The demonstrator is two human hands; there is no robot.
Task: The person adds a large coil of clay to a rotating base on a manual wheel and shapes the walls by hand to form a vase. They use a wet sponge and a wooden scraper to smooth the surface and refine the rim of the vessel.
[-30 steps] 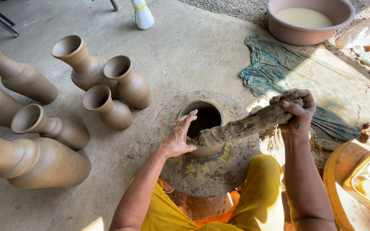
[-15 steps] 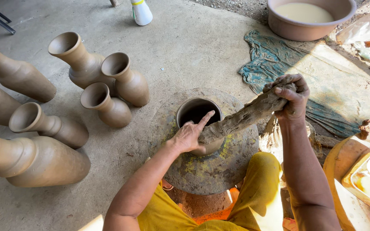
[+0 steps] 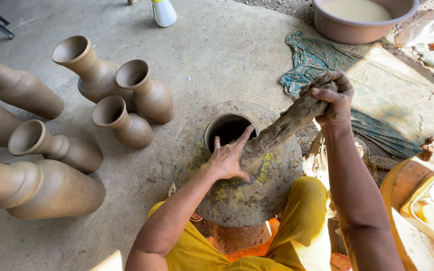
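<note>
We see the left hand [image 3: 228,159] spread flat, fingers apart, pressing the low end of a thick clay roll [image 3: 282,129] against the rim of a small clay pot [image 3: 225,129] that sits on a round stone wheel [image 3: 237,200]. The right hand [image 3: 333,98] is clenched around the roll's upper end, lifted up and off to the right of the wheel, so the roll slants down toward the pot. Both hands are on the one roll, well apart. Left of the wheel we count a cluster of finished clay vases [image 3: 126,100], some upright, some lying on the concrete floor [image 3: 217,55]. A teal cloth [image 3: 307,60] lies behind the right hand; a brown basin [image 3: 357,25] of pale liquid sits at the top right. Yellow trousers [image 3: 302,221] show below.
</note>
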